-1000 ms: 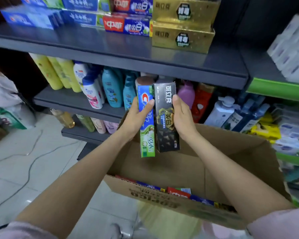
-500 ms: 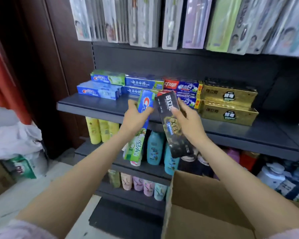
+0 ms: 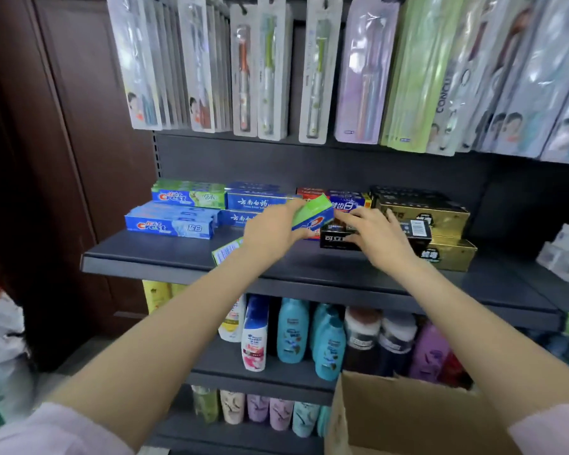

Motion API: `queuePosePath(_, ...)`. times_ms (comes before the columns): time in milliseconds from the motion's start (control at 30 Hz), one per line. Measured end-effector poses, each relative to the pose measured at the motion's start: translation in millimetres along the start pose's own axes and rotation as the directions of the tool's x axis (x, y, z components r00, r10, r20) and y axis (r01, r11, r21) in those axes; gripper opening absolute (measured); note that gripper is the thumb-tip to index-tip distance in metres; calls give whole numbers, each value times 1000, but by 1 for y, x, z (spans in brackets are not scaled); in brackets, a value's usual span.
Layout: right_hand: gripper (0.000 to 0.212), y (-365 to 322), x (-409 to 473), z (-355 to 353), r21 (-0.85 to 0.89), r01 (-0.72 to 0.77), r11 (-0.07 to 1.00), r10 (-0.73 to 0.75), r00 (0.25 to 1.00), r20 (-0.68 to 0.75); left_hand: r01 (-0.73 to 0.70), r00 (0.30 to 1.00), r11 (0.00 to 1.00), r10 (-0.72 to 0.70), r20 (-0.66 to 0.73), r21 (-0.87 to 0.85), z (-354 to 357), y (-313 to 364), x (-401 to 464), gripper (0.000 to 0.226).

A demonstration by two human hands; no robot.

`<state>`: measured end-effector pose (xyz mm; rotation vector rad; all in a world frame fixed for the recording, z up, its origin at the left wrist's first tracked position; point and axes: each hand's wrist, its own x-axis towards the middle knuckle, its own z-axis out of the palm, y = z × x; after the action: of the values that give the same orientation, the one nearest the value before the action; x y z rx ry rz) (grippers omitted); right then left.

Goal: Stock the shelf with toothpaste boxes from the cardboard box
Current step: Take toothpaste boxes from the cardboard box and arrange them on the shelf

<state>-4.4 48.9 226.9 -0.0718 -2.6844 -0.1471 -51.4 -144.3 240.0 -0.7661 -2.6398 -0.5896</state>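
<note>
My left hand (image 3: pixel 271 233) grips a green and blue Crest toothpaste box (image 3: pixel 311 214), held tilted over the dark shelf (image 3: pixel 165 254). My right hand (image 3: pixel 376 234) holds a black toothpaste box (image 3: pixel 414 232) lying flat on the shelf in front of the gold boxes (image 3: pixel 440 213). Blue Crest boxes (image 3: pixel 171 223) and other toothpaste boxes (image 3: pixel 255 200) are stacked at the back of the shelf. The open cardboard box (image 3: pixel 408 418) sits at the lower right; its contents are hidden.
Packaged toothbrushes (image 3: pixel 309 70) hang above the shelf. Shampoo bottles (image 3: pixel 291 333) fill the shelf below, with smaller bottles (image 3: pixel 260 408) under them. A brown wall panel (image 3: pixel 73 126) stands to the left and white bags (image 3: pixel 0 339) lie at the far left.
Both hands have carried their boxes from in front of the shelf onto it. The black box went from upright to lying flat. The green box turned nearly horizontal.
</note>
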Motion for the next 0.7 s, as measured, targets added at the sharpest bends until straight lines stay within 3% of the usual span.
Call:
queuePosePath(167, 53, 57, 9, -21, -8, -62, 998, 62, 994, 94, -94, 994, 994, 92, 51, 58, 12, 35, 32, 59)
queuePosePath(467, 57, 156, 27, -12, -66, 52, 997, -43, 990, 133, -119, 993, 980, 114, 40, 162, 47, 105, 82, 59)
queuePosePath(700, 56, 171, 24, 14, 193, 84, 978, -103, 990, 92, -77, 994, 986, 64, 92, 148, 68, 131, 91, 64)
